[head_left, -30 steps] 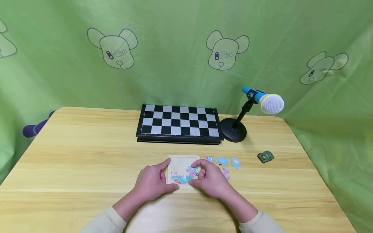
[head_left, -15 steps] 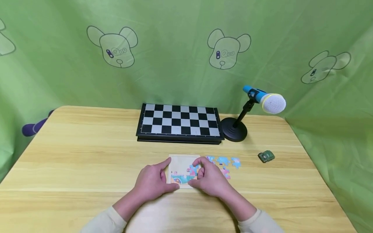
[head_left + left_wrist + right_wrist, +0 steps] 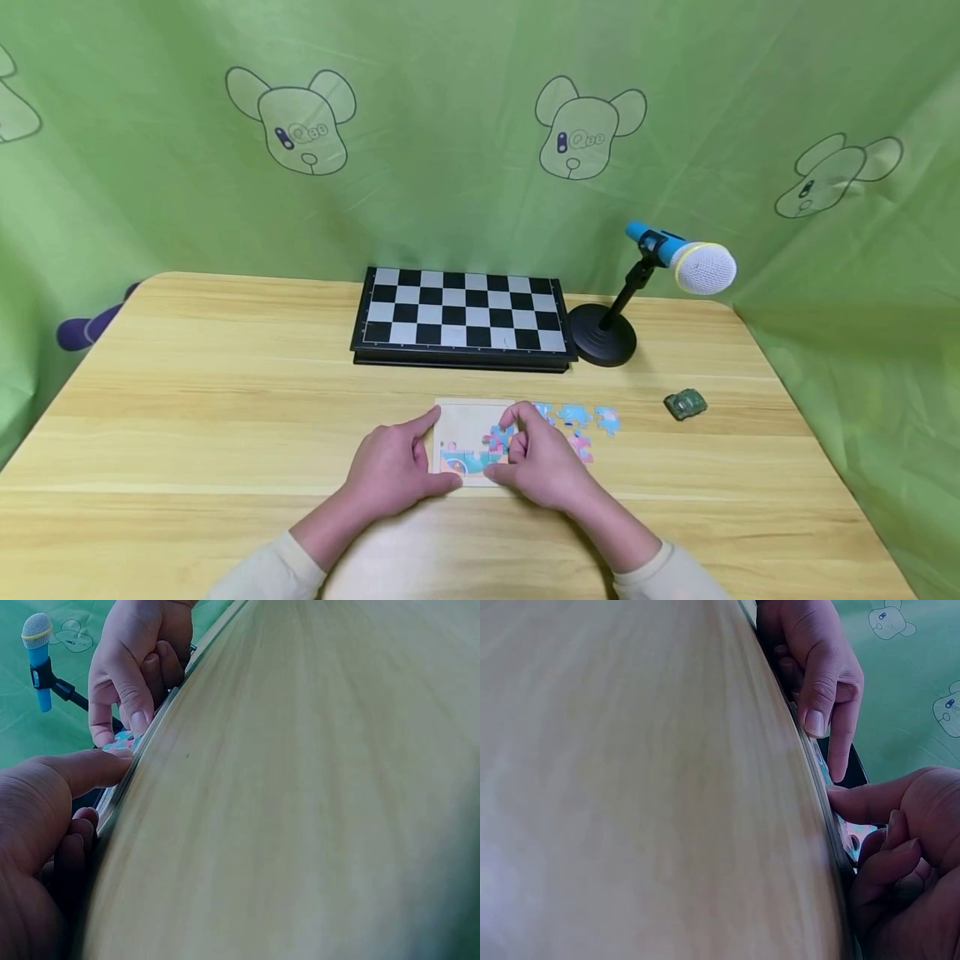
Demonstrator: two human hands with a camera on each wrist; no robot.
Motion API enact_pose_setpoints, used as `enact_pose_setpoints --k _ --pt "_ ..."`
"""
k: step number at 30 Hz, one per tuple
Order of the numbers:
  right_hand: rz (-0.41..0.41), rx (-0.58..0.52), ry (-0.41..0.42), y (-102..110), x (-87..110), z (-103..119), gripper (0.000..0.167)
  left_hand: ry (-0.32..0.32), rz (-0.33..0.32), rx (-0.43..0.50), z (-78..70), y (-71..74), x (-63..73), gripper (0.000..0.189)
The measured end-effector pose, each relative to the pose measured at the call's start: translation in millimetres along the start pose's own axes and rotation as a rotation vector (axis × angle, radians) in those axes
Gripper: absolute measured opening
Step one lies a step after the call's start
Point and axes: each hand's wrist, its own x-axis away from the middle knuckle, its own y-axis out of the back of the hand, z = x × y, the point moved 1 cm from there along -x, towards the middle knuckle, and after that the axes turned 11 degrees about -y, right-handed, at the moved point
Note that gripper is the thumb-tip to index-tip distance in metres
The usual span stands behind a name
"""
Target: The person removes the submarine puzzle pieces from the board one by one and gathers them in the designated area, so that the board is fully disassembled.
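A small square jigsaw tray (image 3: 468, 417) with a pale rim lies on the table, its lower rows filled with a colourful picture. My left hand (image 3: 390, 467) holds the tray at its left side, forefinger at the left edge and thumb at the lower left rim. My right hand (image 3: 543, 458) is at the tray's right side, its thumb on the lower rim. Its bent forefinger is at a pink and blue jigsaw piece (image 3: 498, 437), which lies over the filled part. The right palm hides the tray's right edge. In the right wrist view, the other right-hand fingers (image 3: 889, 862) are curled.
Several loose jigsaw pieces (image 3: 574, 415) lie just right of the tray. Behind it sits a folded chessboard (image 3: 465, 312), with a blue toy microphone (image 3: 667, 247) on a black stand (image 3: 602, 335) beside it. A small green toy car (image 3: 686, 404) is farther right. A green curtain (image 3: 450, 167) hangs behind.
The pink and blue piece has shifted slightly right under the right forefinger. The left hand and the tray have stayed in place.
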Motion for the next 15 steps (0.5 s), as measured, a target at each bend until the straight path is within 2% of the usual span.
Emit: enact_pose_setpoints --k 8,15 --pt "0.006 -0.022 0.015 -0.8 1.8 -2.4 0.054 0.000 -0.004 0.001 -0.1 0.0 0.4 0.092" --pt "-0.023 -0.020 0.030 -1.5 3.4 -1.7 0.054 -0.009 -0.010 -0.003 0.1 -0.3 0.7 0.092"
